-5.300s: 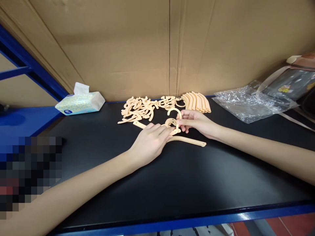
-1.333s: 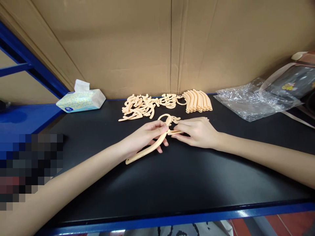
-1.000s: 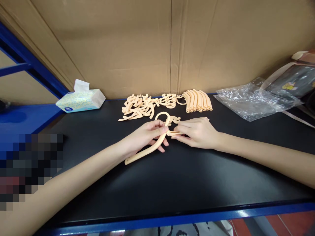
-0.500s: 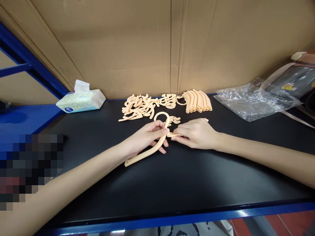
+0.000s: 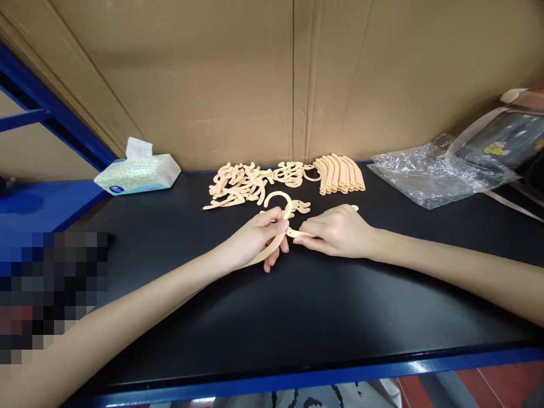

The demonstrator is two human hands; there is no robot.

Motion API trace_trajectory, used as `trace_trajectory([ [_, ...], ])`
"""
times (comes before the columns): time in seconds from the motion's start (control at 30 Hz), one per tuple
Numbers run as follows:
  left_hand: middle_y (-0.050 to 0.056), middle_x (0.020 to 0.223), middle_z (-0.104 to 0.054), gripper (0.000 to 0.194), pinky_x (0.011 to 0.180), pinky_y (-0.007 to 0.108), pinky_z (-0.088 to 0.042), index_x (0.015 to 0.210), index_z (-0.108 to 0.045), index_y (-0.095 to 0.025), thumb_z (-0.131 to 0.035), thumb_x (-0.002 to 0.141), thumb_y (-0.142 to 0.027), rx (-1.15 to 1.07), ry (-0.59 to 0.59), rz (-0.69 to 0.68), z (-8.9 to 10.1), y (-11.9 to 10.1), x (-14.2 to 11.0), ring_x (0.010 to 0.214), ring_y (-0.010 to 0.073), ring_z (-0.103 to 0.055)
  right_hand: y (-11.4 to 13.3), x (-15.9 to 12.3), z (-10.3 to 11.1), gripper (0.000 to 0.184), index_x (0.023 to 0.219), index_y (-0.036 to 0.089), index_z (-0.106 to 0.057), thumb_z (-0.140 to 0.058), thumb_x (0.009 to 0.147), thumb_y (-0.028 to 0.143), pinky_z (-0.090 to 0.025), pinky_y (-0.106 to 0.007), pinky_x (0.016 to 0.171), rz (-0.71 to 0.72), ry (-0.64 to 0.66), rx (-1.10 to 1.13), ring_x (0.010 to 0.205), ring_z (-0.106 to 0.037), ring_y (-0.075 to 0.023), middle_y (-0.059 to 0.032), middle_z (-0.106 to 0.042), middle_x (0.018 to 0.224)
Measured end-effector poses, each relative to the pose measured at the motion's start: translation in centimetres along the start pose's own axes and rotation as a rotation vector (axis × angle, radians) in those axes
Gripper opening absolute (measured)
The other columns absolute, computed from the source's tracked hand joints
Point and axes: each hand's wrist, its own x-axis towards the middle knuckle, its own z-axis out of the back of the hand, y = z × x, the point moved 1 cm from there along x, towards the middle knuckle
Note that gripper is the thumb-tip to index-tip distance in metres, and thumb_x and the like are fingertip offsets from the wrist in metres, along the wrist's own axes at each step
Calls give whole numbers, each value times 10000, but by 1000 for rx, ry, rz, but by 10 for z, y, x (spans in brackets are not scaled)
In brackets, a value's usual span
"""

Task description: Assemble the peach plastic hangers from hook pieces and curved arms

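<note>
My left hand [image 5: 255, 241] is closed round a peach plastic hanger arm with a round hook [image 5: 278, 199] rising above its fingers. Most of that arm lies hidden under the hand and wrist. My right hand [image 5: 335, 229] pinches a second peach hanger arm [image 5: 300, 233] whose tip meets the first piece between the two hands. Its far end [image 5: 355, 208] pokes out behind the knuckles. Both hands rest low over the black table [image 5: 297, 306].
A loose heap of peach hooks [image 5: 240, 184] and a neat row of hanger arms [image 5: 340, 173] lie at the back. A tissue pack [image 5: 138, 173] sits back left, a clear plastic bag [image 5: 425, 175] and a dark bag [image 5: 501, 141] back right. A cardboard wall [image 5: 272, 79] stands behind.
My left hand has swung its hanger arm in under the wrist, so the long end that stuck out to the lower left is now hidden. The right hand keeps its pinch.
</note>
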Motion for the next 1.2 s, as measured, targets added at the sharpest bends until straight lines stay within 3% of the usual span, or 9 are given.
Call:
trace_trajectory([
  [0.17,-38,578,-563,215,260,140,-314,731,-364,-196,-380,929,-277,122,-37,-3,-1,0,-1,313,65,-429,2,1,1,476,693,154,-611,-337,973,424,-142,-266,490,17,-7,-29,472,-484,-95,-5,-600,565],
  [0.5,-45,588,-551,193,271,147,-328,739,-389,-199,-375,917,-271,161,-69,9,-2,1,-3,329,67,-435,3,-1,1,461,682,157,-620,-360,970,404,-137,-268,482,29,-75,-54,451,-480,-92,2,-609,555],
  [1.2,-35,614,-549,199,316,160,-309,761,-436,-200,-378,907,-323,307,-82,58,0,1,-5,363,70,-427,2,0,1,477,692,168,-613,-334,970,437,-137,-262,498,-9,31,-17,464,-468,-99,-9,-612,568],
])
